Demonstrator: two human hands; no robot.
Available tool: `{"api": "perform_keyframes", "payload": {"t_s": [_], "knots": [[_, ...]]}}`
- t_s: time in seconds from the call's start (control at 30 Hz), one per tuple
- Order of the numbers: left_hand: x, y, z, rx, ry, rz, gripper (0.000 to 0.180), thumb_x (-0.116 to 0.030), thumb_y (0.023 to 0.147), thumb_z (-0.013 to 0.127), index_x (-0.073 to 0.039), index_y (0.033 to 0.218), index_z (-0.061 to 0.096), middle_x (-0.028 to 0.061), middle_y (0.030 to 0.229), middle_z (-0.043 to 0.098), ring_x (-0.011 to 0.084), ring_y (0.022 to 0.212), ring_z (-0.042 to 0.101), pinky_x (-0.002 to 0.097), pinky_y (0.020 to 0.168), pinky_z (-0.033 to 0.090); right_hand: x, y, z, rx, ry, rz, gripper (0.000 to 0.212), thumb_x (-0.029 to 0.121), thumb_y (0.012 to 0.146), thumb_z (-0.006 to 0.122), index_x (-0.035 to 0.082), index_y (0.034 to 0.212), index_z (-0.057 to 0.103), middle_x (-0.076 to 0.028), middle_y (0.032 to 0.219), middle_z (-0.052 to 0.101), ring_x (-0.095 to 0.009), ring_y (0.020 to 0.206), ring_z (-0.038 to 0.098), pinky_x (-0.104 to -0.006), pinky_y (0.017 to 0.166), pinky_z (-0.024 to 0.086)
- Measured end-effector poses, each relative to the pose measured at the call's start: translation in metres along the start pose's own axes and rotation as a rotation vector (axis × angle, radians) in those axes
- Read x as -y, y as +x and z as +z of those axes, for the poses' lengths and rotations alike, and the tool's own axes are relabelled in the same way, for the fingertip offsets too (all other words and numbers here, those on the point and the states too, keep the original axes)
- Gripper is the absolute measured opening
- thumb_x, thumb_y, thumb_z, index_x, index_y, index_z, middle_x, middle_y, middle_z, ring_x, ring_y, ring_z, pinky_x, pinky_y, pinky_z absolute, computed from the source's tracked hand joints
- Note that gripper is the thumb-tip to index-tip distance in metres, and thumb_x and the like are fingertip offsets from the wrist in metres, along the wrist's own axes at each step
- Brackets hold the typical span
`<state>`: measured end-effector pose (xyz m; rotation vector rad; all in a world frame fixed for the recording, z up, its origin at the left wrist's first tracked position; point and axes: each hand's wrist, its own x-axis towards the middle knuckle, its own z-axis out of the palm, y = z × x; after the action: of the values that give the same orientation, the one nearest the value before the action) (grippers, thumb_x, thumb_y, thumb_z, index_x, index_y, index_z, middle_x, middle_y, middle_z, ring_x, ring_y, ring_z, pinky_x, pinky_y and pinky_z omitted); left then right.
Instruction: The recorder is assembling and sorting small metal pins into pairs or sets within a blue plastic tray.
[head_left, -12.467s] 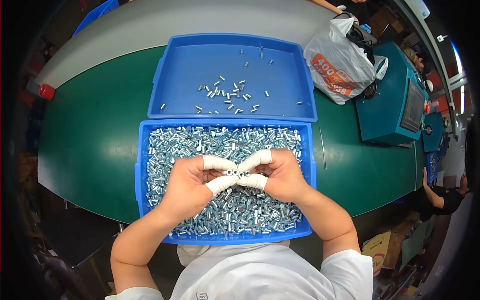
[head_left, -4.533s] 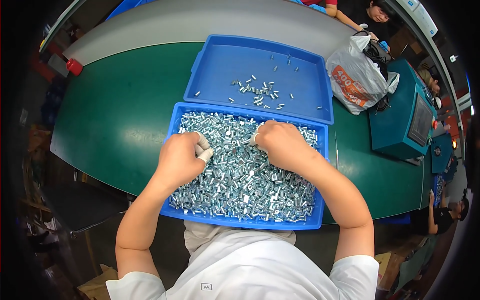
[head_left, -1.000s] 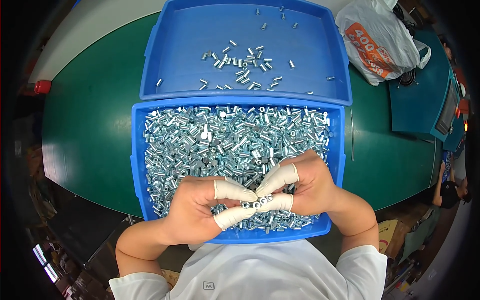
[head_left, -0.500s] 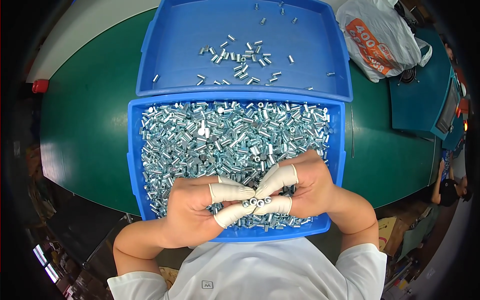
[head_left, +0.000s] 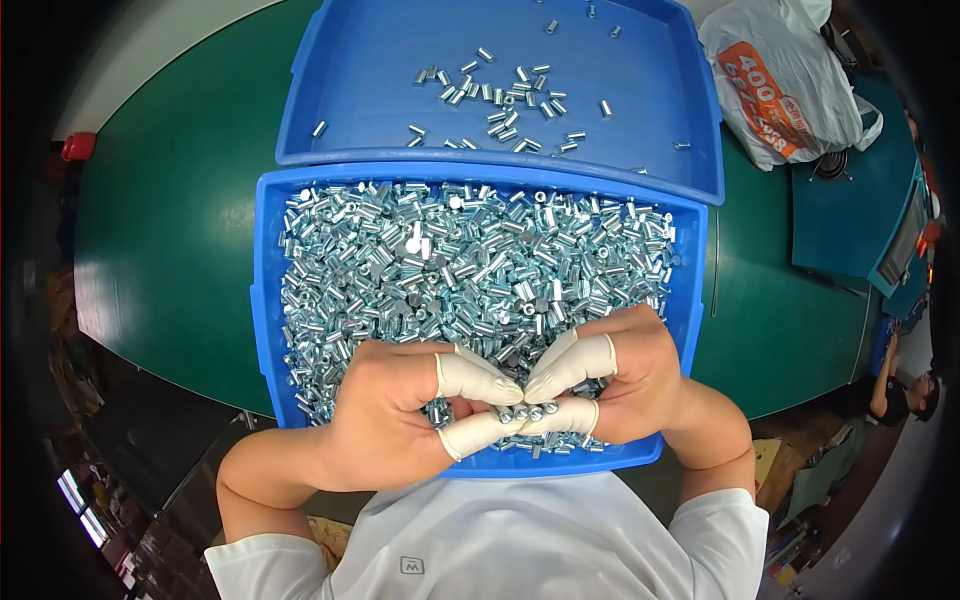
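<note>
My left hand (head_left: 400, 412) and my right hand (head_left: 628, 380) meet above the near part of a blue tray (head_left: 262, 290). White finger cots cover the thumbs and some fingers of both. Pinched side by side between the fingertips is a short row of silver rivet nuts (head_left: 527, 412), their round ends facing me. Both hands are closed on this row, with the fingertips touching. Beneath them the tray holds a thick layer of loose rivet nuts (head_left: 470, 260), lying in all directions. The fingers hide part of the held row.
Beyond the full tray, a second blue tray (head_left: 380, 60) holds scattered rivet nuts. Both are on a green table (head_left: 170, 230). A white plastic bag (head_left: 790, 90) and a teal machine (head_left: 850, 220) stand at the right. Another person (head_left: 895, 390) is at the far right edge.
The held row has tipped slightly, and the fingertips have shifted along it. The view has turned a little, so the trays appear shifted. Both hands keep their pinch.
</note>
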<state>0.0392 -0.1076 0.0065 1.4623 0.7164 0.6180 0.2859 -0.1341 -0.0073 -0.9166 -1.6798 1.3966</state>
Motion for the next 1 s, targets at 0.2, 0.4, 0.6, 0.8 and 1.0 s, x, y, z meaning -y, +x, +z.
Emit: {"api": "perform_keyframes", "payload": {"t_s": [0.2, 0.4, 0.6, 0.8, 1.0], "knots": [[-0.0035, -0.0011, -0.0026, 0.057, -0.079, -0.072, 0.022, 0.002, 0.080, 0.084, -0.004, 0.100, 0.075, 0.0120, 0.093, 0.077, 0.0133, 0.076, 0.072, 0.0251, 0.064, 0.056, 0.0006, 0.0004, 0.0039, -0.039, 0.045, -0.041, 0.019, 0.012, 0.076, 0.090, 0.007, 0.090, 0.077, -0.007, 0.078, 0.074, -0.016, 0.061, 0.070, -0.0264, 0.053, 0.053], [0.0012, -0.0027, 0.0012, 0.035, -0.122, -0.054, 0.019, -0.001, 0.080, 0.082, -0.004, 0.098, 0.076, 0.0083, 0.087, 0.076, 0.0118, 0.067, 0.070, 0.0251, 0.058, 0.056, -0.0004, 0.0013, 0.0025, 0.000, 0.060, -0.073, 0.025, 0.011, 0.071, 0.094, 0.003, 0.086, 0.076, -0.011, 0.078, 0.075, -0.018, 0.064, 0.073, -0.0237, 0.053, 0.054], [-0.0035, -0.0023, -0.0027, 0.092, -0.109, -0.041, 0.025, 0.003, 0.081, 0.084, -0.004, 0.102, 0.074, 0.0132, 0.094, 0.076, 0.0137, 0.077, 0.073, 0.0247, 0.063, 0.057, 0.0013, 0.0025, 0.0022, 0.003, 0.065, -0.072, 0.024, 0.012, 0.072, 0.094, 0.004, 0.086, 0.076, -0.011, 0.078, 0.075, -0.018, 0.064, 0.074, -0.0240, 0.053, 0.054], [-0.0038, -0.0008, -0.0031, 0.099, -0.104, -0.007, 0.024, 0.003, 0.082, 0.083, -0.004, 0.102, 0.074, 0.0138, 0.094, 0.076, 0.0153, 0.078, 0.073, 0.0253, 0.063, 0.058, 0.0022, 0.0033, 0.0035, -0.004, 0.063, -0.088, 0.023, 0.012, 0.074, 0.093, 0.004, 0.086, 0.076, -0.012, 0.078, 0.075, -0.018, 0.064, 0.074, -0.0239, 0.053, 0.054], [-0.0042, 0.0000, -0.0051, 0.116, -0.089, 0.009, 0.024, 0.003, 0.081, 0.083, -0.004, 0.103, 0.074, 0.0141, 0.094, 0.076, 0.0173, 0.080, 0.075, 0.0265, 0.065, 0.059, 0.0005, 0.0029, 0.0037, -0.004, 0.085, -0.105, 0.023, 0.012, 0.074, 0.093, 0.004, 0.088, 0.076, -0.012, 0.078, 0.075, -0.018, 0.064, 0.073, -0.0241, 0.052, 0.054]]}}
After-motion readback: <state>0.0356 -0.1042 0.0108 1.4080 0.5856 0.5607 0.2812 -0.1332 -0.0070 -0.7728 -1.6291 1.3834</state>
